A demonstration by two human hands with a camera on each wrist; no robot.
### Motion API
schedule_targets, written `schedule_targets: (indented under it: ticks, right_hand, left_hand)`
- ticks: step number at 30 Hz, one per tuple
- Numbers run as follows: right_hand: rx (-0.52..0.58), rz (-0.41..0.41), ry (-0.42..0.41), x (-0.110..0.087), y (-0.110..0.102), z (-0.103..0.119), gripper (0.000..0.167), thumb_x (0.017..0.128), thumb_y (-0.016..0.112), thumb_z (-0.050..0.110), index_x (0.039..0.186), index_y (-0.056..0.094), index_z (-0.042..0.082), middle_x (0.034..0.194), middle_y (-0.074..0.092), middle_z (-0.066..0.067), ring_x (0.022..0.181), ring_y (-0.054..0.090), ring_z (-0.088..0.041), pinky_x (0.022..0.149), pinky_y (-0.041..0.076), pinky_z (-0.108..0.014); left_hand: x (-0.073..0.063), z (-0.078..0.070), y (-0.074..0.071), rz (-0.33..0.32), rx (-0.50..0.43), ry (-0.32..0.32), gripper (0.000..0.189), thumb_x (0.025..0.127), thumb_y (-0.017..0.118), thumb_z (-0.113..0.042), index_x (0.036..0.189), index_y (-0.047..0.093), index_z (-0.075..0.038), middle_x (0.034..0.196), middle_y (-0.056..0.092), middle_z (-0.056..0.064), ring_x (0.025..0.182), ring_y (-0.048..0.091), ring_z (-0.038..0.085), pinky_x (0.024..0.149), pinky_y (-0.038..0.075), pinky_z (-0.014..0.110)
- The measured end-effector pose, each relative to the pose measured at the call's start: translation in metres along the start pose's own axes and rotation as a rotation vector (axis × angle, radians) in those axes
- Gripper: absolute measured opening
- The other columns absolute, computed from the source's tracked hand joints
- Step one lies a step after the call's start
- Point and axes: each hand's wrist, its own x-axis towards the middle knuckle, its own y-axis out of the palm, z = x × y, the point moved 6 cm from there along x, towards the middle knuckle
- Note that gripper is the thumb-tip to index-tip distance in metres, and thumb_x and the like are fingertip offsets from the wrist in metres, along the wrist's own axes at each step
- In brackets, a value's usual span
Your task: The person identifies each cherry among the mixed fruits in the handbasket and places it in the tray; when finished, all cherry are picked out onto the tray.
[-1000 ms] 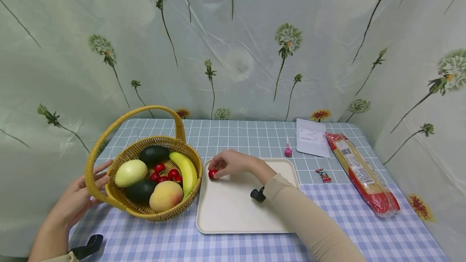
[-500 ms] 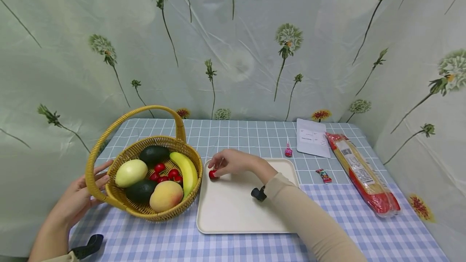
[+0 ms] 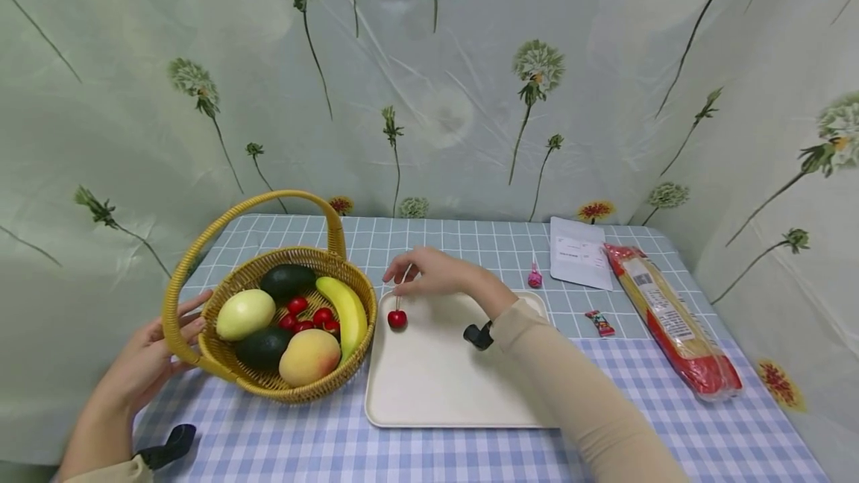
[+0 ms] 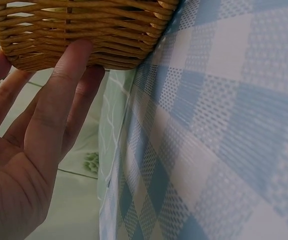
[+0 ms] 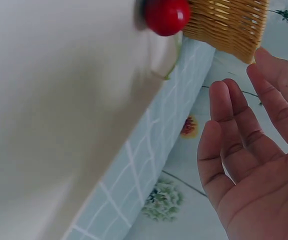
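I see the person's right hand raised over the far left part of the tray, its fingers loosely bent and free of any grip. Just below it, apart from the fingers, a red cherry with a thin stem sits on the tray near that far corner. The left hand is at the outer left side of the basket, fingers extended, fingertips resting against the weave without clasping it.

The basket, its handle arched high, stands on the worktop just beside the tray's left edge. Inside it a dark avocado lies at the back and a second avocado nearer the front, with a pale fruit on the left, a peach in front, a banana along the right, and small red fruits between them.

Beyond the tray's far right corner lies a pink lollipop, near a white pouch. A wrapped sweet lies closer to me, and a long red and yellow packet slants along the right side
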Motion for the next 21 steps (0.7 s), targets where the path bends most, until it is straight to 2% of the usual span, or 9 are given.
schedule_targets:
  ticks: [3, 7, 9, 11, 16, 21]
  right_hand:
    - [-0.003, -0.007, -0.007, 0.005, -0.003, 0.006, 0.029, 0.105, 0.072, 0.019, 0.131, 0.074, 0.006, 0.115, 0.076, -0.005, 0.112, 0.072, -0.022, 0.098, 0.054, -0.029]
    - [-0.019, 0.009, -0.027, 0.012, -0.001, 0.017, 0.027, 0.106, 0.07, 0.02, 0.13, 0.074, 0.009, 0.115, 0.076, -0.004, 0.113, 0.072, -0.022, 0.098, 0.054, -0.028]
    - [-0.026, 0.019, -0.041, 0.017, 0.0, 0.023, 0.027, 0.106, 0.069, 0.02, 0.13, 0.074, 0.01, 0.115, 0.076, -0.004, 0.114, 0.072, -0.022, 0.097, 0.055, -0.027]
    - [-0.043, 0.025, -0.051, 0.021, 0.002, 0.029, 0.026, 0.106, 0.069, 0.02, 0.13, 0.074, 0.011, 0.114, 0.076, -0.004, 0.113, 0.072, -0.021, 0.096, 0.055, -0.026]
    - [-0.079, 0.024, -0.06, 0.03, 0.006, 0.041, 0.027, 0.107, 0.069, 0.02, 0.131, 0.074, 0.011, 0.109, 0.076, -0.002, 0.106, 0.07, -0.016, 0.091, 0.053, -0.024]
    - [-0.09, 0.055, -0.09, 0.041, 0.016, 0.056, 0.027, 0.107, 0.069, 0.021, 0.132, 0.073, 0.01, 0.106, 0.073, 0.0, 0.1, 0.066, -0.013, 0.088, 0.052, -0.02]
  left_hand:
    - [0.002, -0.001, 0.0, 0.014, -0.024, 0.033, 0.054, 0.115, 0.052, -0.016, 0.165, 0.045, -0.032, 0.123, 0.068, -0.033, 0.107, 0.067, -0.007, 0.078, 0.06, 0.027]
    - [0.007, -0.005, -0.004, 0.044, -0.058, 0.118, 0.052, 0.113, 0.05, -0.005, 0.157, 0.057, -0.032, 0.125, 0.073, -0.025, 0.105, 0.072, 0.0, 0.079, 0.062, 0.028]
    - [0.009, -0.007, -0.005, 0.069, -0.055, 0.15, 0.053, 0.112, 0.049, -0.002, 0.156, 0.057, -0.03, 0.126, 0.073, -0.023, 0.106, 0.073, 0.001, 0.079, 0.062, 0.029]
    - [0.013, -0.009, -0.005, 0.107, -0.036, 0.175, 0.055, 0.112, 0.048, -0.001, 0.16, 0.053, -0.026, 0.129, 0.072, -0.023, 0.111, 0.071, -0.001, 0.081, 0.061, 0.027]
    - [0.019, -0.01, -0.005, 0.19, 0.031, 0.192, 0.055, 0.114, 0.043, -0.002, 0.168, 0.037, -0.011, 0.14, 0.065, -0.026, 0.123, 0.062, -0.008, 0.088, 0.056, 0.021]
    - [0.017, -0.008, -0.008, 0.281, -0.002, 0.198, 0.056, 0.115, 0.038, -0.002, 0.17, 0.029, -0.01, 0.148, 0.059, -0.027, 0.129, 0.059, -0.009, 0.092, 0.056, 0.021]
